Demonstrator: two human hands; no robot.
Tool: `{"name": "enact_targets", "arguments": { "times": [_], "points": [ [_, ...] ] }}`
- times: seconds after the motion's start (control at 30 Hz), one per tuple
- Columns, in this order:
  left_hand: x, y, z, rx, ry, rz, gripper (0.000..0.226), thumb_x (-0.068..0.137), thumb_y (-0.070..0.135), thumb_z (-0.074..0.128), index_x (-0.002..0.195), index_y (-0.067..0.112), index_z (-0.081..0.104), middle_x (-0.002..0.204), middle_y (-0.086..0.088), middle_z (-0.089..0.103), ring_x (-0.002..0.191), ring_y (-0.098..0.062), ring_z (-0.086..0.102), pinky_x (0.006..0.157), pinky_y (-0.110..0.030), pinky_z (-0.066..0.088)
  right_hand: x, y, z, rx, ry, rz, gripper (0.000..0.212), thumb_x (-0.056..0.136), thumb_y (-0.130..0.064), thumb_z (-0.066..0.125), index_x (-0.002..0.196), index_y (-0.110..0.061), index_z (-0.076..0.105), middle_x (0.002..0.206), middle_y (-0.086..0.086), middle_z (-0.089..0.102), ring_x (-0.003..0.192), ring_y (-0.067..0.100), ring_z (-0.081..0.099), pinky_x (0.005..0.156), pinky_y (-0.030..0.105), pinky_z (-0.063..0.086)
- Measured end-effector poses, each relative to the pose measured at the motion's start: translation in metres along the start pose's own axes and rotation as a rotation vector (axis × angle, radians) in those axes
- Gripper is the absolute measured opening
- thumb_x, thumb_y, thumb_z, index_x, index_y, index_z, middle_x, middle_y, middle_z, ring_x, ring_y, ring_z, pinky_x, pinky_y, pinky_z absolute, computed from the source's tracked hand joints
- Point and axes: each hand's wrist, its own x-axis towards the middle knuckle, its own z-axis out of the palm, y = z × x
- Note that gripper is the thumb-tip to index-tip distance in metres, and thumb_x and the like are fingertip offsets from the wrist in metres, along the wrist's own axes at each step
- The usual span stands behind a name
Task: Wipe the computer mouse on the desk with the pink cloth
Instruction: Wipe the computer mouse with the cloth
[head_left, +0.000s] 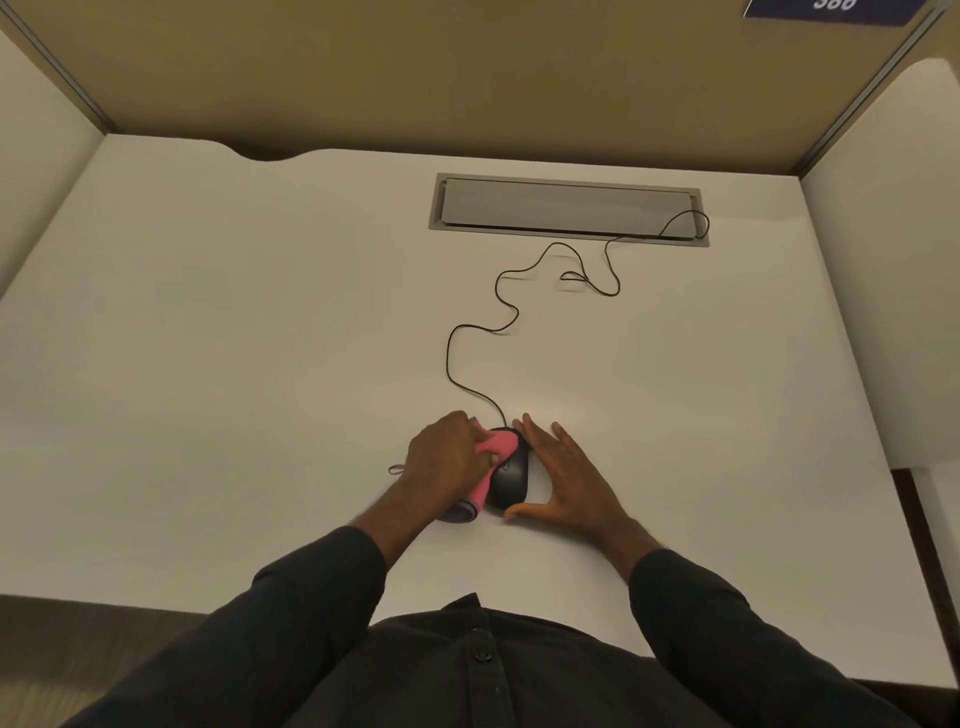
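Note:
A black wired computer mouse (511, 483) lies on the white desk (208, 364), near its front edge. My left hand (441, 462) grips the pink cloth (498, 447) and presses it over the mouse's front and left side; the cloth's grey end (460, 512) trails toward me. My right hand (566, 478) lies flat with straight fingers along the mouse's right side, thumb touching its rear.
The mouse cable (467, 332) snakes back across the desk to a grey cable hatch (569, 208) set in the desktop. Beige partition walls (467, 67) enclose the desk at the back and both sides.

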Motion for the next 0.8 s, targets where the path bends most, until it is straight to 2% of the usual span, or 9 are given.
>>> {"name": "enact_targets", "arguments": {
  "times": [0.13,0.27,0.37,0.47,0.6,0.7,0.8],
  "points": [
    [0.009,0.006,-0.004,0.037,0.011,-0.016,0.036,0.085,0.047,0.062,0.105,0.018,0.071,0.084,0.003,0.051,0.088,-0.023,0.062,0.069,-0.028,0.039,0.000,0.001,0.001,-0.004,-0.009,0.015,0.117,0.069,-0.079,0.064,0.156,-0.023,0.011,0.160,-0.012,0.009,0.142,-0.011,-0.013,0.115,0.012,-0.007],
    [0.015,0.011,-0.007,0.058,0.015,-0.012,0.038,0.087,0.048,0.060,0.104,0.015,0.071,0.092,-0.002,0.061,0.092,-0.026,0.064,0.070,-0.028,0.041,0.000,0.002,0.002,0.001,-0.020,0.036,0.120,0.068,-0.081,0.063,0.154,-0.035,-0.007,0.160,-0.012,0.009,0.141,-0.011,-0.017,0.114,0.011,-0.007],
    [0.018,0.014,-0.009,0.085,0.014,-0.001,0.037,0.088,0.047,0.060,0.104,0.017,0.073,0.101,-0.004,0.065,0.093,-0.026,0.064,0.072,-0.030,0.044,0.000,0.003,0.003,0.004,-0.015,0.039,0.121,0.067,-0.081,0.063,0.154,-0.035,-0.009,0.159,-0.013,0.008,0.139,-0.013,-0.018,0.112,0.009,-0.008],
    [0.019,0.016,-0.010,0.061,0.036,-0.003,0.038,0.087,0.049,0.058,0.100,0.016,0.073,0.100,-0.004,0.063,0.091,-0.026,0.064,0.068,-0.029,0.041,0.000,0.004,0.003,0.006,-0.016,0.034,0.121,0.067,-0.082,0.061,0.152,-0.037,-0.012,0.159,-0.011,0.008,0.139,-0.013,-0.019,0.112,0.009,-0.008],
    [0.015,0.013,-0.005,0.050,0.064,0.017,0.037,0.090,0.045,0.059,0.114,0.018,0.067,0.107,-0.003,0.059,0.097,-0.024,0.061,0.072,-0.031,0.042,0.000,0.004,0.003,0.006,-0.012,0.027,0.122,0.068,-0.082,0.061,0.153,-0.035,-0.011,0.159,-0.012,0.007,0.140,-0.012,-0.018,0.113,0.011,-0.008],
    [0.006,0.009,0.002,-0.024,0.104,0.058,0.034,0.093,0.039,0.059,0.122,0.022,0.065,0.116,-0.004,0.057,0.104,-0.025,0.060,0.082,-0.035,0.048,0.000,0.004,0.003,0.012,-0.015,0.038,0.120,0.067,-0.083,0.060,0.152,-0.037,-0.011,0.159,-0.012,0.008,0.140,-0.012,-0.019,0.113,0.010,-0.008],
    [-0.005,0.008,0.006,-0.054,0.129,0.096,0.030,0.095,0.036,0.056,0.122,0.027,0.066,0.117,-0.005,0.055,0.104,-0.025,0.058,0.079,-0.031,0.046,0.000,0.006,0.005,0.010,-0.034,0.059,0.121,0.066,-0.083,0.061,0.152,-0.037,-0.010,0.159,-0.015,0.005,0.141,-0.008,-0.018,0.114,0.015,-0.005]
  ]
}}
